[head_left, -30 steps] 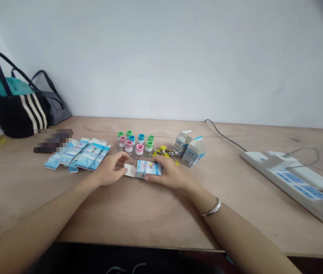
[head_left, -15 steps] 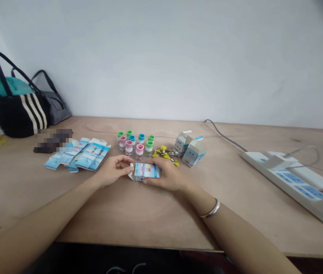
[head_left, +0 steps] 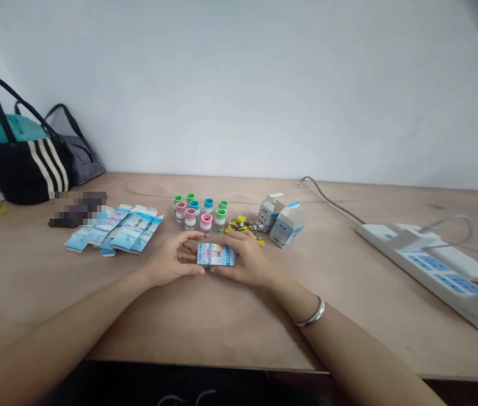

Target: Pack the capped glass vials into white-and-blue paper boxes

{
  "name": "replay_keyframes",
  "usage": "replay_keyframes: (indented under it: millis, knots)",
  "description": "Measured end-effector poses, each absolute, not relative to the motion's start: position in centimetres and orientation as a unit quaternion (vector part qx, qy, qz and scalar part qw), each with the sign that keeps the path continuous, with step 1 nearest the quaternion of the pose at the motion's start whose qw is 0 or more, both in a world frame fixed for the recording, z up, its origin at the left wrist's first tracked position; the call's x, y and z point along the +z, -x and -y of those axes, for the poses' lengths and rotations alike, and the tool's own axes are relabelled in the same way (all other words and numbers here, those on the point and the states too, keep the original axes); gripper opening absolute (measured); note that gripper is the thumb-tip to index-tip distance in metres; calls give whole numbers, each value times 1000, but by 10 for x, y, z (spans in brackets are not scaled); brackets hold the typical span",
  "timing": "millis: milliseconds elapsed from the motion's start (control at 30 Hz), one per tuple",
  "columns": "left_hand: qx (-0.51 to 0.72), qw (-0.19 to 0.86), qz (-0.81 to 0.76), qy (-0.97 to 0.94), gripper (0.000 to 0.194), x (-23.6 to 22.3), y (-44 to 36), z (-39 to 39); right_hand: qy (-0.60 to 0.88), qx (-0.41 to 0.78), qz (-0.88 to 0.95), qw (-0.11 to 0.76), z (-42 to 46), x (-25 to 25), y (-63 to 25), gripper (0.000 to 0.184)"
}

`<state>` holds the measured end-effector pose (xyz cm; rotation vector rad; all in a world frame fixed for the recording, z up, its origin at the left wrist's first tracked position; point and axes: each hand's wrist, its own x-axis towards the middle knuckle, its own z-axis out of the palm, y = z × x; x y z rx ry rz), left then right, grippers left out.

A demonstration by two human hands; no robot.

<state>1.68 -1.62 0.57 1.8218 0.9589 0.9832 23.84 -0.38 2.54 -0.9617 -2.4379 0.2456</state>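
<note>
Now: box (head_left: 217,254) cupped two-handed

It lies mid-table (head_left: 222,324) between the left hand (head_left: 171,260) and right hand (head_left: 246,259), both curved inward, fingers (head_left: 239,239) closed around its ends, not pinching. Forearms (head_left: 65,318) angle in from the near edge. Vials (head_left: 199,214) stand just beyond; cartons (head_left: 114,234) lie left. Shifting the box would call for easing one hand.

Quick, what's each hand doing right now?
Left hand: closed, holding one end of a blue-and-white carton.
Right hand: closed, holding the same carton.
</note>
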Motion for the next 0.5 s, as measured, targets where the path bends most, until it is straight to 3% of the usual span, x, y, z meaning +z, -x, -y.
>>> replay_keyframes:
  millis: [133,267,400,500]
  knots:
    - [367,326,-401,-773,58,8,-15,17,360,86,875,313,5,27,-238,57]
    - [369,383,-394,-749,56,6,-11,13,349,185,824,406,0,29,-243,68]
    - [347,436,-371,-743,61,1,-11,12,333,265,837,344,-2,36,-248,41]
    - [326,394,-375,-773,65,-2,-11,14,342,265,861,268,-2,52,-259,33]
